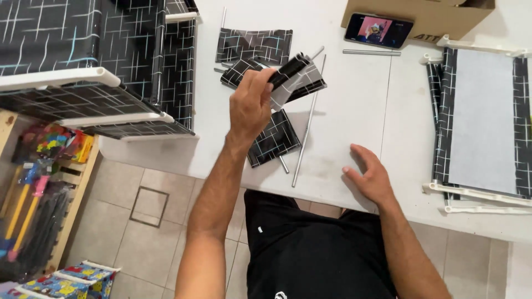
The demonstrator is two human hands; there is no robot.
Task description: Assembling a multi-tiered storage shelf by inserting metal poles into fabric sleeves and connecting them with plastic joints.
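My left hand [252,105] is raised above the white table [354,111] and grips a folded piece of black fabric with a light grid pattern [291,75]. Under and around it lie more pieces of the same fabric [254,45], one [274,138] just below my wrist. A thin metal rod [307,124] lies on the table between my hands. My right hand [370,174] rests flat on the table near its front edge, fingers spread, holding nothing.
A partly built shelf unit of black patterned fabric with white plastic bars [100,72] stands at the left. A flat shelf panel [481,122] lies at the right. A phone [378,30] leans on a cardboard box [426,16]. Colourful toys [50,149] sit on a wooden rack.
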